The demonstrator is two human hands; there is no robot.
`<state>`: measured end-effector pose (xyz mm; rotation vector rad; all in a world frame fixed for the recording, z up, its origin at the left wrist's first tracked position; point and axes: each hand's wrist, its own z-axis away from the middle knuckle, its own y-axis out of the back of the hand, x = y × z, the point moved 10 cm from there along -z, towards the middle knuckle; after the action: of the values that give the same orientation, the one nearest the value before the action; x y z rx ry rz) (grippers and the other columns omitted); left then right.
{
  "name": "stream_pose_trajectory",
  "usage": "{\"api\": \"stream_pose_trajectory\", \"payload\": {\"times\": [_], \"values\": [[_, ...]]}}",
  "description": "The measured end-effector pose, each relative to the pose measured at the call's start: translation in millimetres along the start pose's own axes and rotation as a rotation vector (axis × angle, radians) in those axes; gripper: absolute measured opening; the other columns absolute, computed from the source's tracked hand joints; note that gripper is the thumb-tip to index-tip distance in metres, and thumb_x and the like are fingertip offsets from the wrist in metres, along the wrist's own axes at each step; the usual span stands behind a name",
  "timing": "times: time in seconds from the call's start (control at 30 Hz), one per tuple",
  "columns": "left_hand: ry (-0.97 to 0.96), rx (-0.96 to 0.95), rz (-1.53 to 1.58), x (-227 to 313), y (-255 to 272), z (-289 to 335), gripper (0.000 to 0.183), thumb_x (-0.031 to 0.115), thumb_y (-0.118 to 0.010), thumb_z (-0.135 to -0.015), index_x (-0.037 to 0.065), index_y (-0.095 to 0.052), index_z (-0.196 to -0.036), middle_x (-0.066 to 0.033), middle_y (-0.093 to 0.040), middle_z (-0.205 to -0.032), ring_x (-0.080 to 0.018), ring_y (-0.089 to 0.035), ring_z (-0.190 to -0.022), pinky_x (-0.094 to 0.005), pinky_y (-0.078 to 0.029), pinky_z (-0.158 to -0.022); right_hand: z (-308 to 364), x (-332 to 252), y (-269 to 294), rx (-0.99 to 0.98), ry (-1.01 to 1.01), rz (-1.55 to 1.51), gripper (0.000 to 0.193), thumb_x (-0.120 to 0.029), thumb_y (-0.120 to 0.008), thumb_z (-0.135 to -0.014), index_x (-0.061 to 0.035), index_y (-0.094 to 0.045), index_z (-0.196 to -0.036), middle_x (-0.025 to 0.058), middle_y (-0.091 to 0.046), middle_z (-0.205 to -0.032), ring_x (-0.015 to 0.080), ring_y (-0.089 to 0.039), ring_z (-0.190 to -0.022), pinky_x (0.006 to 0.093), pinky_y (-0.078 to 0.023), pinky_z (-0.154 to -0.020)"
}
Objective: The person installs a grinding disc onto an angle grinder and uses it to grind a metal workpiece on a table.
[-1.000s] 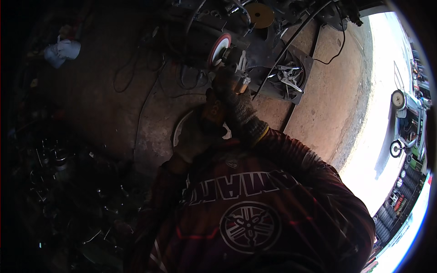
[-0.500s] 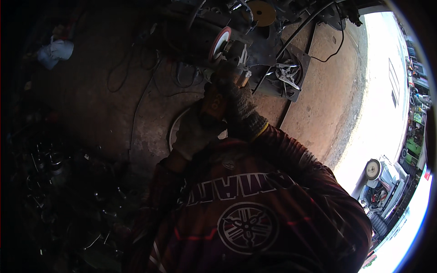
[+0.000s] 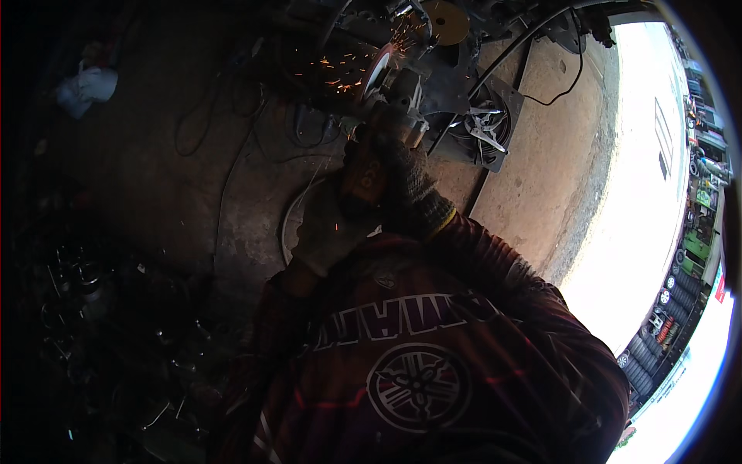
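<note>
An orange and black angle grinder (image 3: 363, 179) is held between my two gloved hands, its metal head pointing away from me. My left hand (image 3: 328, 226) wraps the rear of its body. Farther forward, my right hand (image 3: 410, 170), in a knitted glove with a yellow cuff edge, grips near the head. The grinding disc (image 3: 377, 71), white with a reddish rim, stands on edge against dark metal parts (image 3: 433, 66). Orange sparks (image 3: 340, 77) fly left of the disc and above it. Shadow hides most of my fingers and the exact contact point.
Locking pliers (image 3: 485, 127) and coiled cable lie on a dark plate at the right. A round tan disc (image 3: 447, 22) sits among the metalwork. Cables (image 3: 224, 182) trail over the concrete floor. A pale cloth-like bundle (image 3: 89, 89) lies far left; dark clutter with shiny bits (image 3: 85, 286) fills the lower left.
Sparks now spray from the grinder's disc, where none showed before. Both hands keep their hold with hardly any shift. The pale vehicle at the far right has left the view.
</note>
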<state>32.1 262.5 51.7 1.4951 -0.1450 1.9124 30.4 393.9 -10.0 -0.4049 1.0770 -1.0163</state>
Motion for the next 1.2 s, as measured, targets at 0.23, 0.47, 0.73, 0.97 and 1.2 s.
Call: {"api": "stream_pose_trajectory", "payload": {"times": [0.23,0.47,0.73,0.97,1.2], "values": [[-0.016,0.028,-0.112,-4,4,0,0.077,0.028,-0.090,-0.073,0.002,-0.056,-0.136,-0.0162,-0.071,-0.122,-0.0271,-0.071,-0.112,-0.0394,-0.057,-0.092,-6,5,5,0.000,0.021,0.024,0.042,-0.021,-0.079,-0.092,-0.0071,-0.061,-0.127,0.0079,-0.069,-0.115,0.0221,-0.070,-0.100,0.0378,-0.060,-0.084],[0.025,-0.026,-0.052,-3,1,5,0.088,0.037,-0.093,-0.069,0.003,-0.054,-0.140,-0.0173,-0.068,-0.129,-0.0282,-0.068,-0.120,-0.0413,-0.056,-0.097,1,11,6,-0.012,0.047,0.019,0.045,-0.021,-0.078,-0.093,-0.0083,-0.057,-0.130,0.0076,-0.067,-0.116,0.0224,-0.070,-0.100,0.0391,-0.060,-0.083],[0.058,0.000,-0.051,-15,5,12,0.093,0.038,-0.094,-0.067,0.003,-0.053,-0.142,-0.0167,-0.066,-0.132,-0.0294,-0.067,-0.119,-0.0416,-0.056,-0.099,9,20,5,0.004,0.045,-0.080,0.052,-0.017,-0.083,-0.087,-0.0090,-0.056,-0.131,0.0086,-0.065,-0.115,0.0253,-0.069,-0.098,0.0434,-0.061,-0.085],[-0.009,-0.009,0.003,-9,3,6,0.078,0.026,-0.090,-0.069,0.003,-0.056,-0.136,-0.0135,-0.070,-0.122,-0.0266,-0.070,-0.110,-0.0402,-0.057,-0.093,4,15,-1,-0.021,0.030,-0.067,0.050,-0.016,-0.081,-0.087,-0.0081,-0.056,-0.131,0.0082,-0.065,-0.115,0.0252,-0.068,-0.099,0.0449,-0.061,-0.085],[-0.048,-0.003,-0.058,-7,6,6,0.074,0.022,-0.089,-0.072,0.002,-0.056,-0.136,-0.0134,-0.070,-0.120,-0.0256,-0.070,-0.109,-0.0397,-0.057,-0.092,8,7,-8,-0.022,0.066,-0.083,0.055,-0.022,-0.080,-0.088,-0.0091,-0.053,-0.133,0.0091,-0.064,-0.115,0.0275,-0.069,-0.098,0.0457,-0.062,-0.083]]}}
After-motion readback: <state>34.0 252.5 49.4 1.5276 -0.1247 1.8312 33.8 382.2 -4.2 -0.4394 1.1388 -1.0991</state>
